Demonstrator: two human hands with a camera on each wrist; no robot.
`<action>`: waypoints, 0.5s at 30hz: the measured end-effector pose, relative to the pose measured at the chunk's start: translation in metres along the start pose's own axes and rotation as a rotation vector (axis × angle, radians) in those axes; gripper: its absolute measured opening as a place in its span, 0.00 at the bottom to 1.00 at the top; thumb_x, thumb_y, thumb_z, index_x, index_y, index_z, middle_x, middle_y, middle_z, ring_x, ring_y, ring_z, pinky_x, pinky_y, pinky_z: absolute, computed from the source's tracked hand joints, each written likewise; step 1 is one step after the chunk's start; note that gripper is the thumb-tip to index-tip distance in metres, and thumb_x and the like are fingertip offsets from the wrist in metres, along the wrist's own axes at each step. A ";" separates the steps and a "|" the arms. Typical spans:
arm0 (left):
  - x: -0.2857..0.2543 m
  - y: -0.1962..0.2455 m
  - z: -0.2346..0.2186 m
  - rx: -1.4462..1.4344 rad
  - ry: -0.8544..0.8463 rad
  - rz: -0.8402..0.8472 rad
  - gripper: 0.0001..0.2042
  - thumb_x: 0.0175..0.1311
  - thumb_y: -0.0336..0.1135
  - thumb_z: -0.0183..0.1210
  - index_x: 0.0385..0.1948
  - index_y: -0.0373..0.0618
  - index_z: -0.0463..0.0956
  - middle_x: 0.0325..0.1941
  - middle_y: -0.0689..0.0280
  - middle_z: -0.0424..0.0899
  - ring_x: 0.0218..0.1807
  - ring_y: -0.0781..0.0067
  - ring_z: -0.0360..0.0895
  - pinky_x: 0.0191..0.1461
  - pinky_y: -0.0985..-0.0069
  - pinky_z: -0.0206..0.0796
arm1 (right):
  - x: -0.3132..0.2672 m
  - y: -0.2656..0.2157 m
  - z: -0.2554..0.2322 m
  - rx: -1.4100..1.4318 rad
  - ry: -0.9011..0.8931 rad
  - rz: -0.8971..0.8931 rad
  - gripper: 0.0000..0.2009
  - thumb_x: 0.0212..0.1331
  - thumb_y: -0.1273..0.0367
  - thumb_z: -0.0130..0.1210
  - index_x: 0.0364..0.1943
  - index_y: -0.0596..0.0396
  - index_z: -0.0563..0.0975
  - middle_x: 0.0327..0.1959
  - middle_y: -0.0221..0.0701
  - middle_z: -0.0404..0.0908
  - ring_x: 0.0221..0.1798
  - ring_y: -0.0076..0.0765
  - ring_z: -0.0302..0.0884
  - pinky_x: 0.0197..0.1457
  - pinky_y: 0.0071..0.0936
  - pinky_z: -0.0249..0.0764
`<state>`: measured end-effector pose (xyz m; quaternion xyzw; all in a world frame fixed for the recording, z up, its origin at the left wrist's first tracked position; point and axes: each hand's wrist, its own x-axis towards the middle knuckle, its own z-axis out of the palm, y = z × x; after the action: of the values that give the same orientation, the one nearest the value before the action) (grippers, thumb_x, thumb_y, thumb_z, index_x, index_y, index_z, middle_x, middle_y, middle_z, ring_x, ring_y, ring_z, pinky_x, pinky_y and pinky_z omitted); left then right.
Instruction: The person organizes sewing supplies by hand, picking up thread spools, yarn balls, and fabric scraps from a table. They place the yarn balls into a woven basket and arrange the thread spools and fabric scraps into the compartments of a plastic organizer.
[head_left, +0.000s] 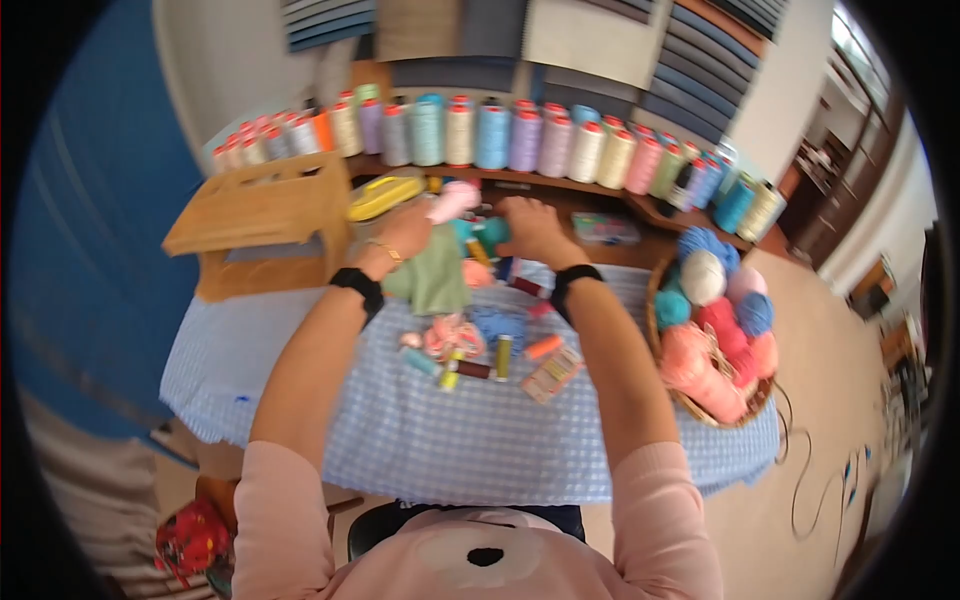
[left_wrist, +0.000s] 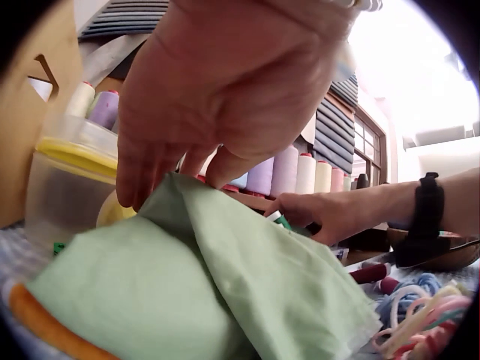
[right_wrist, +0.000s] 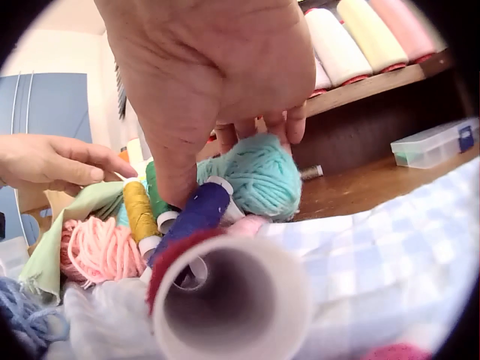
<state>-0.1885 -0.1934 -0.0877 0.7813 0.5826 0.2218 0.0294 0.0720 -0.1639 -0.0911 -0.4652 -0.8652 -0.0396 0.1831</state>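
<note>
My left hand (head_left: 402, 232) pinches a raised fold of pale green cloth (left_wrist: 150, 277) between thumb and fingers. The cloth drapes over the pile in the table's middle. Across from it, my right hand (right_wrist: 217, 82) grips a turquoise yarn ball (right_wrist: 262, 180), its fingers over the far side and its thumb in front. Close under that thumb lie a navy thread spool (right_wrist: 199, 214), a mustard spool (right_wrist: 140, 214) and a green spool (right_wrist: 154, 184). A pink yarn skein (right_wrist: 97, 251) sits beside the cloth. Near the left fingers is a light pink ball (head_left: 455, 200).
Nearer me lie blue yarn (head_left: 500, 325), several small spools and a patterned packet (head_left: 552, 375). A wicker basket (head_left: 690, 405) of yarn stands right, a wooden stand (head_left: 255, 215) left. Behind are a yellow-lidded box (head_left: 385, 196), a shelf of thread cones (head_left: 490, 140) and a clear case (head_left: 605, 229).
</note>
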 end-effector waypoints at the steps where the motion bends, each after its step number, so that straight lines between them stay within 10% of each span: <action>1: 0.006 0.004 0.001 0.038 -0.039 -0.049 0.13 0.68 0.37 0.51 0.47 0.40 0.74 0.50 0.46 0.81 0.54 0.43 0.78 0.55 0.51 0.70 | -0.003 -0.005 -0.002 -0.112 0.013 0.004 0.35 0.34 0.53 0.75 0.50 0.49 0.76 0.51 0.37 0.76 0.60 0.47 0.70 0.60 0.47 0.66; 6: 0.020 0.026 0.007 0.235 -0.087 -0.180 0.14 0.68 0.40 0.55 0.48 0.40 0.76 0.48 0.49 0.84 0.52 0.46 0.81 0.53 0.54 0.73 | -0.012 -0.028 -0.034 -0.472 0.277 -0.121 0.32 0.36 0.58 0.73 0.50 0.50 0.73 0.46 0.35 0.76 0.56 0.41 0.72 0.61 0.37 0.62; 15: 0.032 0.026 0.023 0.378 -0.032 -0.246 0.25 0.53 0.50 0.70 0.47 0.40 0.81 0.50 0.54 0.84 0.54 0.51 0.81 0.55 0.60 0.74 | -0.079 -0.017 -0.186 -0.419 0.135 0.083 0.27 0.46 0.59 0.70 0.47 0.56 0.72 0.41 0.40 0.82 0.46 0.48 0.83 0.49 0.42 0.76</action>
<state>-0.1492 -0.1668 -0.0906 0.6993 0.7044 0.0908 -0.0815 0.1498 -0.2801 0.0555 -0.5247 -0.8039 -0.2419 0.1412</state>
